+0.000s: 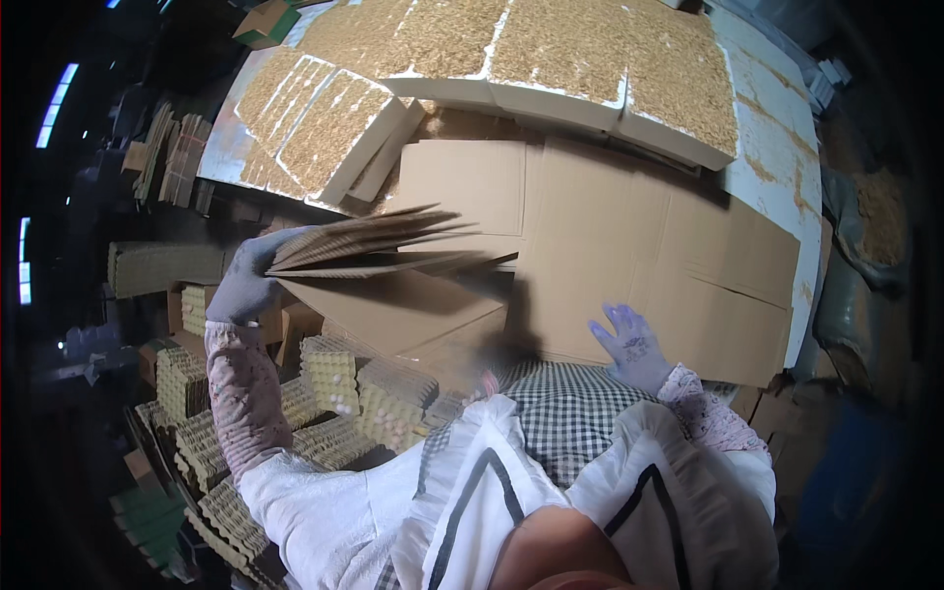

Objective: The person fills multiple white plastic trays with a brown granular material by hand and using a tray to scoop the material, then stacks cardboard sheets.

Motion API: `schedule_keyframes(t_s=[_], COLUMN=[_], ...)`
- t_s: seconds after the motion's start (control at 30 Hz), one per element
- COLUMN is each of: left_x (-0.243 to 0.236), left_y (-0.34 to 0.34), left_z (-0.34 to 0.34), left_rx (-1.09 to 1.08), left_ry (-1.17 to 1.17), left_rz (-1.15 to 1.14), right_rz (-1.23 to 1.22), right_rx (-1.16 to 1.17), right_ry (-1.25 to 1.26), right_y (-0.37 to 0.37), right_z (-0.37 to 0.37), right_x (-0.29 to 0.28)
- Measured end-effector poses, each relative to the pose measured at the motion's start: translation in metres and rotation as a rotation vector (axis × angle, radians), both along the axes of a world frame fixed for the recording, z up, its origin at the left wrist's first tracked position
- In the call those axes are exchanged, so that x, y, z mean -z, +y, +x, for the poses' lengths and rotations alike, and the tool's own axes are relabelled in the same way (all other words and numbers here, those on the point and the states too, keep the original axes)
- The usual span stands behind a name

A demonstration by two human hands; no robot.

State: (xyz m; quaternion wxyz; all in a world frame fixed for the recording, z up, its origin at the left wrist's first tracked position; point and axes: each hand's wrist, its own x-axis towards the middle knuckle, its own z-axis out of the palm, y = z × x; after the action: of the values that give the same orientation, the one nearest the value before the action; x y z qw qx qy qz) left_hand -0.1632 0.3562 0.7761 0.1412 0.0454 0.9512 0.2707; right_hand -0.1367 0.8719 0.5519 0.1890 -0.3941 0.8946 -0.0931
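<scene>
My left hand [248, 280], in a grey glove, is closed round one end of a bundle of thin corrugated cardboard sheets [359, 241]. Their free ends fan apart toward the middle of the view. My right hand [629, 346], in a purple-grey glove, has its fingers spread at the near edge of a large flat cardboard piece [610, 246]. Whether it presses on the board I cannot tell. A lower cardboard flap [408, 305] lies beneath the sheets in my left hand.
Beyond the cardboard, shallow white boxes [560, 49] filled with tan husk-like flakes stand on a pale table [777, 197]. Several stacks of egg trays [187, 383] stand at the left, some holding eggs. Sacks [870, 221] are at the far right, and a green-and-brown carton [265, 25] at the back left.
</scene>
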Motion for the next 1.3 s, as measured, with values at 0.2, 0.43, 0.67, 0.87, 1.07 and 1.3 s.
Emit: schedule_keyframes(t_s=[0.2,0.43,0.67,0.87,1.07,1.3], left_x=[-0.012,0.043,0.198,0.265,0.262,0.247], left_y=[-0.09,-0.128,-0.039,0.049,0.022,0.044], left_z=[0.033,-0.154,-0.084,-0.065,-0.076,-0.06], left_rx=[-0.764,-0.641,-0.57,-0.939,-0.574,-0.648], left_ry=[0.258,0.49,-0.04,-0.225,-0.362,-0.249], left_rz=[0.748,0.742,0.277,0.656,0.942,1.114], right_rz=[-0.119,-0.08,-0.204,-0.032,-0.091,-0.1], right_rx=[0.202,0.49,0.774,0.795,0.776,0.761], right_ry=[-0.319,-0.387,0.143,0.48,0.476,0.5], right_y=[-0.028,-0.05,-0.075,-0.085,-0.09,-0.098], right_z=[-0.066,-0.078,-0.1,-0.113,-0.114,-0.117], right_x=[-0.02,-0.014,-0.008,0.065,0.061,0.059])
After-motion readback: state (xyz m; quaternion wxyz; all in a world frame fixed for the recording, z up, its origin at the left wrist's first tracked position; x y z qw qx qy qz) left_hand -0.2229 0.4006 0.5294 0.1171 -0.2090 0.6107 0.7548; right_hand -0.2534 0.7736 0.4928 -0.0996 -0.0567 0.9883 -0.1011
